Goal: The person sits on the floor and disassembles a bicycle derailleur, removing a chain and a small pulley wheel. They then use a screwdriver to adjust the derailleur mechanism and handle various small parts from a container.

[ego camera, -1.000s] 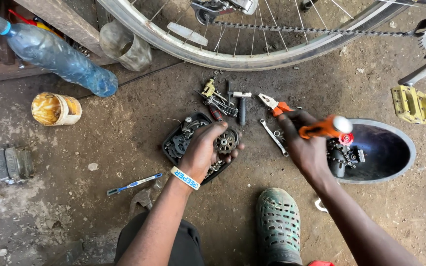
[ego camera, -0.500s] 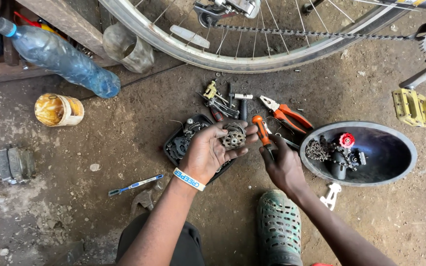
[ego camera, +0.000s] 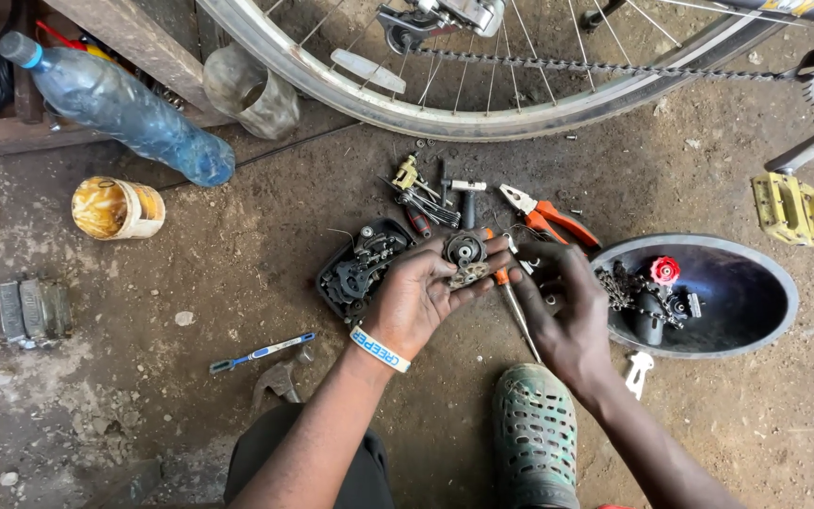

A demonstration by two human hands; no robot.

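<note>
- A dirt floor point(ego camera: 237, 283) carries scattered bike parts, below a bicycle wheel point(ego camera: 482, 104).
- The left hand point(ego camera: 421, 292) cups a small round gear part point(ego camera: 464, 253) in curled fingers, above a black tray of parts point(ego camera: 355, 273).
- The right hand point(ego camera: 562, 306) grips an orange-handled screwdriver point(ego camera: 512, 297), its upper end touching that part.
- Orange pliers point(ego camera: 548, 217) lie just beside a black bowl point(ego camera: 765, 283).

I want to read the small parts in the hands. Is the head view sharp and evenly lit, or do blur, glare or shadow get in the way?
Head view: soft, even daylight with no hard shadows; the left hand and its small metal part are sharp; the basin interior is dark; the wheel curves with lens distortion near the top edge.
</note>
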